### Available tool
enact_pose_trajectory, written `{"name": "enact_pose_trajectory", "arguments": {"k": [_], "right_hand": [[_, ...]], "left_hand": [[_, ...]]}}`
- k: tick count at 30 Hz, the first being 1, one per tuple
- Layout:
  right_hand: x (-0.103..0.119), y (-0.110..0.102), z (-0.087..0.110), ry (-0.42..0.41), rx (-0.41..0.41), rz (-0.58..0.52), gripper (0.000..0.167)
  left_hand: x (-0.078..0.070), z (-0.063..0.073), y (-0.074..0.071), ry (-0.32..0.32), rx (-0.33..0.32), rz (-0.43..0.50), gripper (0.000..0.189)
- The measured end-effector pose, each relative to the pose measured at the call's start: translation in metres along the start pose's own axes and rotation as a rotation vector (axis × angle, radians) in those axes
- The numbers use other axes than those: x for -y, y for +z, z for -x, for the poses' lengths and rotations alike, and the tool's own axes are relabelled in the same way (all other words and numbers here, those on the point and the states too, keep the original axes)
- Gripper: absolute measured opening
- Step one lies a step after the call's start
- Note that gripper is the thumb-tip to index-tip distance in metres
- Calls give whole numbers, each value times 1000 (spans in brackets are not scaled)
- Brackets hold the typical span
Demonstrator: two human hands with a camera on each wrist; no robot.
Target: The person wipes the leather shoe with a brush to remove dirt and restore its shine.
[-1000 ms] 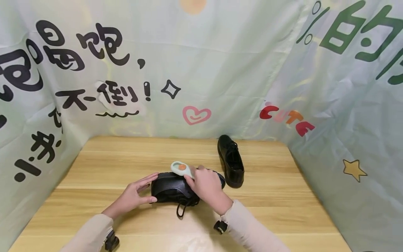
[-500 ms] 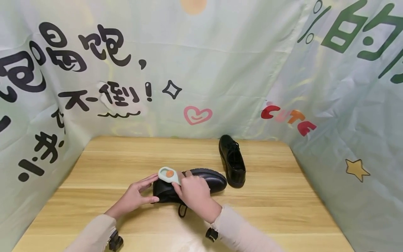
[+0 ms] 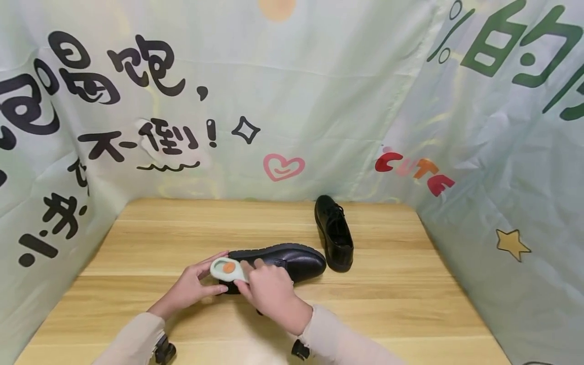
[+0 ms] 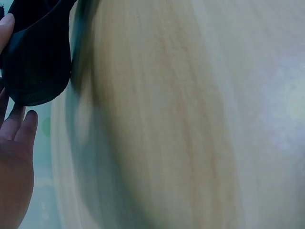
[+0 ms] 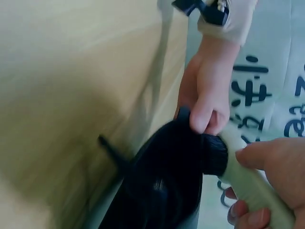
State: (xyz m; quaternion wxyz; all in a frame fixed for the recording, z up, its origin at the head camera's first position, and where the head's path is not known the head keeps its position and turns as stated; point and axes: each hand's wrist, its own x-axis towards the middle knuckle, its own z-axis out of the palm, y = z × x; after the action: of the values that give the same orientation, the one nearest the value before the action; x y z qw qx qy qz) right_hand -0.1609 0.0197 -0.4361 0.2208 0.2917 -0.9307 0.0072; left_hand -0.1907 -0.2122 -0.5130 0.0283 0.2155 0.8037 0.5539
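A: Nearest, what does the right hand (image 3: 269, 294) hold?

B: Its fingers are curled round the handle of a pale green plastic shoe brush with an orange spot (image 3: 226, 269). The right wrist view shows the brush's dark bristles pressed against the heel end of the black leather lace-up shoe (image 3: 279, 259).

A: And the left hand (image 3: 191, 286)?

B: It steadies that same shoe at the heel. The thumb and fingers pinch the back of it, the thumb low, the fingers above; the left wrist view shows the black heel between the fingertips (image 4: 6, 28) and the palm.

A: Where does the shoe lie?

B: On the light wooden table (image 3: 159, 238), lying on its side across the person, sole edge facing away, toe pointing to the right. A lace end trails out under the right hand.

A: Further back?

B: A second black leather shoe (image 3: 335, 233) stands upright, just beyond the first one's toe, lengthwise away from the person, close but whether touching I cannot tell.

A: Behind that?

B: A pale green printed cloth backdrop (image 3: 319, 91) wraps round the table, with black characters, a pink heart (image 3: 284, 166) and a yellow star (image 3: 513, 245).
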Motion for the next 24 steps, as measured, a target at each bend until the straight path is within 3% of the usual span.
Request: {"name": "enact_pose_trajectory", "arguments": {"k": [6, 15, 20, 24], "right_hand": [[-37, 0, 7, 152, -32, -25, 41], [-88, -2, 23, 244, -100, -23, 35], [-99, -2, 30, 309, -135, -8, 35], [-93, 0, 32, 263, -150, -24, 33]], "left_hand": [[-3, -1, -2, 28, 26, -21, 74], [-4, -3, -6, 8, 33, -54, 74], [-3, -5, -5, -4, 30, -56, 74], [-4, -5, -4, -5, 19, -44, 74]]}}
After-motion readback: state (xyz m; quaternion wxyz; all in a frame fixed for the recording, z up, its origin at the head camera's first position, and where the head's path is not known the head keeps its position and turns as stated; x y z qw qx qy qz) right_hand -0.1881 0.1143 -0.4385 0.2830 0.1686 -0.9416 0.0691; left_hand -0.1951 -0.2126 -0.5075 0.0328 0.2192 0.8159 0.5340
